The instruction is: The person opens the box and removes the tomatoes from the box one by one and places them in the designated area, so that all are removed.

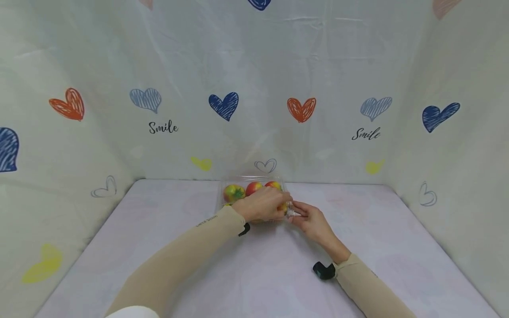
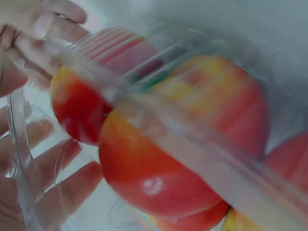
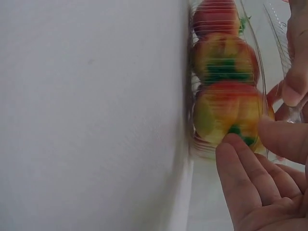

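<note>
A clear plastic clamshell box [image 1: 251, 178] holds several red-and-yellow fruits [image 1: 253, 188] at the middle back of the table. My left hand [image 1: 283, 204] lies over the box's front right part, and its fingers [image 2: 33, 29] pinch the lid's rim. My right hand [image 1: 296, 213] meets the box's right front corner. Its fingers [image 3: 240, 159] reach under the box and its thumb [image 3: 284, 139] lies on top. In the left wrist view the fruits [image 2: 187, 144] sit close behind the ribbed lid, with the right hand's fingers [image 2: 62, 159] visible through the plastic.
The table [image 1: 262, 274] has a pale lilac cover. Cloth walls printed with hearts stand on three sides [image 1: 254, 106]. A black wrist mount [image 1: 324, 270] sits on my right forearm.
</note>
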Demonstrator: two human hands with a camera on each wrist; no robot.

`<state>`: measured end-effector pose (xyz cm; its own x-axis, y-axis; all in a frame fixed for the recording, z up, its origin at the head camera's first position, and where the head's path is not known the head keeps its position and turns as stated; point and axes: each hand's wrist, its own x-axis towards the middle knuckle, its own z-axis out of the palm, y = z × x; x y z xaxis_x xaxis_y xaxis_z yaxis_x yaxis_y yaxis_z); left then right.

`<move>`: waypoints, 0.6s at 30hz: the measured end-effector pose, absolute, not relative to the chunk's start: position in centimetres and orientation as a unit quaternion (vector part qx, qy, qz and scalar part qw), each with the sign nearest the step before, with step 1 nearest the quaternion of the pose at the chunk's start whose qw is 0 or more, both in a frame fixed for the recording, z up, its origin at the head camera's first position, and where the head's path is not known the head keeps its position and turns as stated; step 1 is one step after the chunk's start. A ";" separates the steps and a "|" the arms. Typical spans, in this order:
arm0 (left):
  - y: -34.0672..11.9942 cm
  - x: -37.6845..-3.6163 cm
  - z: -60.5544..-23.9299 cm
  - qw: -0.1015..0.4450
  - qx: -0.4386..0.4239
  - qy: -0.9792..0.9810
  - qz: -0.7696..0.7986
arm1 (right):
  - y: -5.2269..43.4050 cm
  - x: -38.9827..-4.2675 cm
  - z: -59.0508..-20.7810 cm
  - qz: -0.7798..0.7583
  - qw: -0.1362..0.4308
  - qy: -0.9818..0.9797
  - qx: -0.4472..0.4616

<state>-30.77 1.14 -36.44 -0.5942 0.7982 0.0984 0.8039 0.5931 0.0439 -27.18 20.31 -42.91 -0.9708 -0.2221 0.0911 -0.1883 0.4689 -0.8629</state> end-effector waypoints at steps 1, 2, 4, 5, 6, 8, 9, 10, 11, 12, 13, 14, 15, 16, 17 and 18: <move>1.2 -30.8 -36.5 0.035 -0.448 -0.893 -0.039 | 20.3 -27.2 -42.9 -0.504 0.018 0.855 -0.118; 1.2 -30.8 -36.5 0.035 -0.445 -0.894 -0.033 | 20.3 -27.1 -42.9 -0.507 0.021 0.854 -0.117; 1.2 -30.7 -36.5 0.034 -0.441 -0.896 -0.021 | 20.1 -26.8 -42.3 -0.507 0.024 0.853 -0.120; 1.2 -30.7 -36.5 0.033 -0.440 -0.897 -0.019 | 20.1 -26.9 -42.3 -0.506 0.027 0.853 -0.121; 1.2 -30.6 -36.5 0.032 -0.439 -0.898 -0.018 | 20.1 -26.8 -42.2 -0.511 0.028 0.850 -0.124; 1.2 -30.6 -36.4 0.026 -0.435 -0.900 -0.020 | 20.2 -26.8 -42.0 -0.513 0.034 0.849 -0.124; 1.1 -30.5 -36.4 0.022 -0.433 -0.901 -0.021 | 20.2 -26.8 -42.0 -0.511 0.035 0.850 -0.124; 1.1 -30.4 -36.4 0.020 -0.431 -0.902 -0.022 | 20.3 -27.1 -42.4 -0.513 0.034 0.849 -0.124; 1.1 -30.4 -36.4 0.018 -0.429 -0.903 -0.023 | 20.3 -27.0 -42.3 -0.513 0.034 0.849 -0.124; 1.1 -30.3 -36.5 0.016 -0.425 -0.905 -0.023 | 20.4 -27.0 -42.3 -0.514 0.032 0.848 -0.125; 1.1 -30.3 -36.5 0.015 -0.422 -0.906 -0.022 | 20.4 -27.0 -42.3 -0.511 0.030 0.850 -0.127; 1.1 -30.2 -36.6 0.015 -0.420 -0.907 -0.020 | 20.4 -26.9 -42.3 -0.510 0.028 0.850 -0.127; 1.1 -30.2 -36.6 0.017 -0.417 -0.908 -0.019 | 20.4 -26.9 -42.3 -0.507 0.024 0.852 -0.129; 1.1 -30.1 -36.6 0.018 -0.415 -0.909 -0.017 | 20.4 -27.0 -42.4 -0.504 0.020 0.854 -0.131; 1.1 -30.1 -36.7 0.018 -0.413 -0.910 -0.016 | 20.4 -27.0 -42.4 -0.498 0.016 0.856 -0.135; 1.0 -30.0 -36.7 0.019 -0.411 -0.911 -0.017 | 20.4 -27.0 -42.5 -0.493 0.013 0.859 -0.138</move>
